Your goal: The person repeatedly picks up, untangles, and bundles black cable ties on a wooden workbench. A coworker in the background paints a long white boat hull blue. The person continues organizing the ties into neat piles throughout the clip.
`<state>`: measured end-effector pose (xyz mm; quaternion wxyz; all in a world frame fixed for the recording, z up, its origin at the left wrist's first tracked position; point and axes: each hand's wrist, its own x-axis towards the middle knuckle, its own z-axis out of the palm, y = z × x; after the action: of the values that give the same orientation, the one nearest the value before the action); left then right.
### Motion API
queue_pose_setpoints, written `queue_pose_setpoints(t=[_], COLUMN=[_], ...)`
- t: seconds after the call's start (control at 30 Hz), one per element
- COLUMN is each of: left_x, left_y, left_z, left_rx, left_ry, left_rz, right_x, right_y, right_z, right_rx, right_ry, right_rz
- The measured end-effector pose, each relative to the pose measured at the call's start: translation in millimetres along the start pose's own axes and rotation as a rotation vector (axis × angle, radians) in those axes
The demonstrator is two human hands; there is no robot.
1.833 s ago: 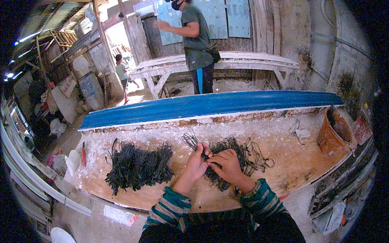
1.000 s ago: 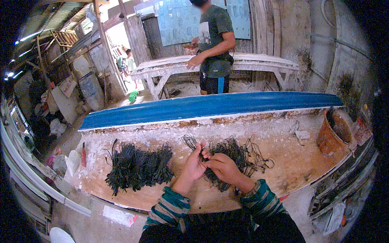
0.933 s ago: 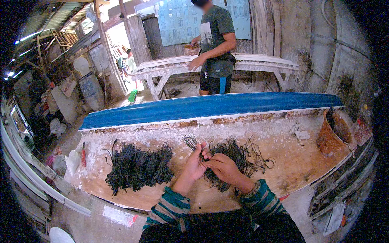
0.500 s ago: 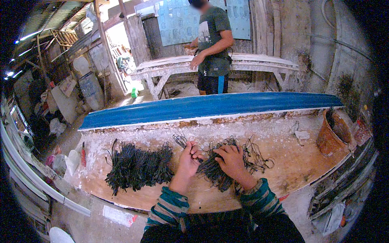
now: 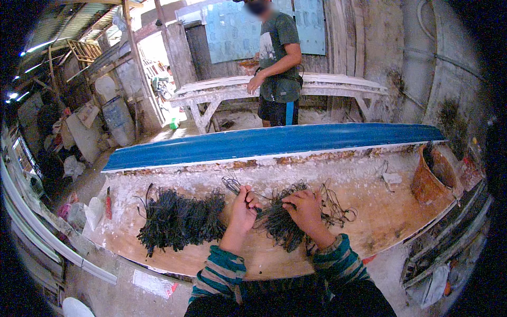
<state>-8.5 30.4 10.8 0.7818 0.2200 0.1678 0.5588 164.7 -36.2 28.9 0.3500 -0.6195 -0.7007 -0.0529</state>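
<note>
My left hand [image 5: 244, 211] is closed around a small bunch of thin black cords [image 5: 231, 184], whose looped ends stick out above the fingers. My right hand [image 5: 306, 208] rests over a loose heap of black cords [image 5: 282, 227], its thumb and fingers bent together on strands at the top; the exact pinch is partly hidden by the hand. Stray loops [image 5: 343, 214] spread to the right of that heap. Left of my hands lies a thicker pile of black cord bundles [image 5: 179, 222], laid side by side.
All this lies on a wooden table [image 5: 380, 227] with whitish residue. Along its far edge runs a long blue panel [image 5: 274, 142]. A rusty orange bucket [image 5: 430, 177] stands at the right, a red-handled tool [image 5: 108, 203] at the left. Beyond, a person [image 5: 280, 58] stands by a white bench [image 5: 343, 84].
My right hand has lifted slightly, its fingers drawing from spread over the heap into a pinch. The left hand keeps its bunch and has shifted slightly left. The person behind has lowered an arm slightly.
</note>
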Motion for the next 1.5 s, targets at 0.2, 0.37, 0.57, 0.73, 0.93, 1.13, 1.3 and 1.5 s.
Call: queue_pose_setpoints(t=[0.2,0.37,0.57,0.73,0.93,1.13,1.3,1.5], left_x=[-0.2,-0.9,2.5,2.6,0.5,-7.3,-16.2,-25.5], left_y=[4.3,6.1,12.6,14.1,12.8,5.2,1.5,-1.1], left_z=[1.1,2.6,-5.5,-0.8,-2.2,13.8,23.8,27.4], left_rx=[0.03,0.031,0.018,0.062,0.162,0.426,0.474,0.529], left_ry=[0.082,0.082,0.035,0.086,0.045,0.011,-0.032,-0.121], left_rz=[0.023,0.062,0.102,0.119,0.098,-0.015,-0.12,-0.027], right_x=[5.4,6.7,7.6,8.5,12.3,10.3,10.9,10.5], right_y=[5.6,4.5,10.1,14.4,12.4,17.8,15.7,17.4], right_z=[-6.5,-10.7,-8.8,-13.9,-15.3,-10.8,-12.6,-5.7], right_rx=[0.118,0.153,0.305,0.282,0.384,0.662,0.793,0.923], right_ry=[0.026,0.098,0.129,0.062,0.22,0.214,0.197,0.205], right_rz=[0.089,0.103,0.091,0.023,-0.102,0.058,0.121,0.206])
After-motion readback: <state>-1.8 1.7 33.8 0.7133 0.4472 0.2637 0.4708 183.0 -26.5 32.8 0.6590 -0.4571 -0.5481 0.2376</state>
